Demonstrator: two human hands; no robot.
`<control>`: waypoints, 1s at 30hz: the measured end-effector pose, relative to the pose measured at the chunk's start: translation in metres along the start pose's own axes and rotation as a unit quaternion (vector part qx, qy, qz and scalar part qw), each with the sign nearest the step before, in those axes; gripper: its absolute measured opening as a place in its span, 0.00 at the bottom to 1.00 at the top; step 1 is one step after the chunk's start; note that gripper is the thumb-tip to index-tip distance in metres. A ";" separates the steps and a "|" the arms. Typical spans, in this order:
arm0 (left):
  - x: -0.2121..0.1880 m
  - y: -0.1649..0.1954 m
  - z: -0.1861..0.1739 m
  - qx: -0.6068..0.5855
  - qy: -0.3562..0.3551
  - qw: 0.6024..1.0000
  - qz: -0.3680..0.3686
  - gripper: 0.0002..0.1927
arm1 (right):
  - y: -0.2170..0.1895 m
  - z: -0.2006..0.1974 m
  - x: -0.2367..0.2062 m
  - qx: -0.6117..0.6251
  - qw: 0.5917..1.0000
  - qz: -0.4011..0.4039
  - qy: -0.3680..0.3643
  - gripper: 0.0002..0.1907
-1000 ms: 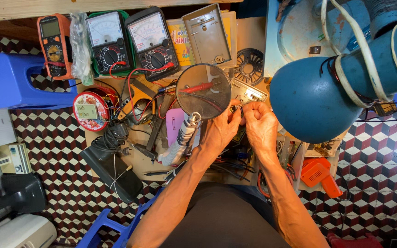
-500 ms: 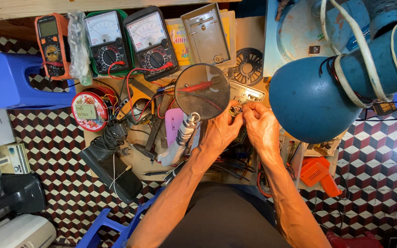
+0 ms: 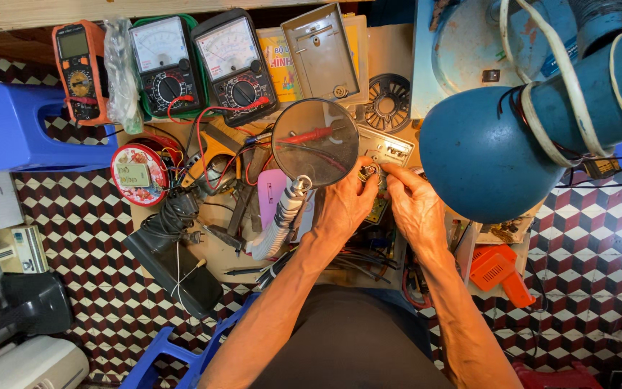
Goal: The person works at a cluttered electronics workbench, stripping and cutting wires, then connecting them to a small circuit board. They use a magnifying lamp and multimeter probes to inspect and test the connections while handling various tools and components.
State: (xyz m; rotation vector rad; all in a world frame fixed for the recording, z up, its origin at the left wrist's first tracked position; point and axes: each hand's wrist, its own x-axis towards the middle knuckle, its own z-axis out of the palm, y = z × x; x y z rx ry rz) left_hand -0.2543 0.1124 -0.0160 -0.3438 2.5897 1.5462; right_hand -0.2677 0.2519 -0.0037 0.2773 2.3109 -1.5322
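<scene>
Together, left hand [image 3: 347, 205] and right hand [image 3: 415, 209], fingers pinched shut on a small metal part [image 3: 368, 171] over the circuit board [image 3: 379, 205]

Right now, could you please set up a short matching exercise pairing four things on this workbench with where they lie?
Things:
1. Orange digital multimeter
2. Round magnifying glass
3. Big blue lamp shade
4. Round red tin

Places:
A. right of both hands
B. far left of the meter row
C. just above the left hand
D. below the two black analogue meters

Pairs: 1-B, 2-C, 3-A, 4-D
</scene>
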 end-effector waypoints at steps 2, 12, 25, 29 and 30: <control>0.000 0.002 -0.002 -0.003 -0.019 1.000 -0.024 0.16 | -0.002 -0.001 0.000 -0.011 1.000 -0.011 -0.005 0.16; 0.001 0.002 -0.001 0.014 -0.022 0.999 -0.035 0.16 | 0.001 0.000 0.003 -0.040 0.999 0.018 -0.005 0.17; 0.000 -0.005 0.002 -0.051 -0.014 0.998 -0.037 0.17 | 0.025 -0.009 0.022 0.208 0.960 0.168 -0.080 0.15; -0.005 -0.011 0.000 0.019 0.024 0.998 0.058 0.12 | 0.025 -0.012 0.026 0.204 0.957 0.179 -0.096 0.14; -0.005 -0.012 0.000 0.034 0.025 0.997 0.063 0.11 | 0.025 -0.012 0.027 0.199 0.959 0.179 -0.096 0.15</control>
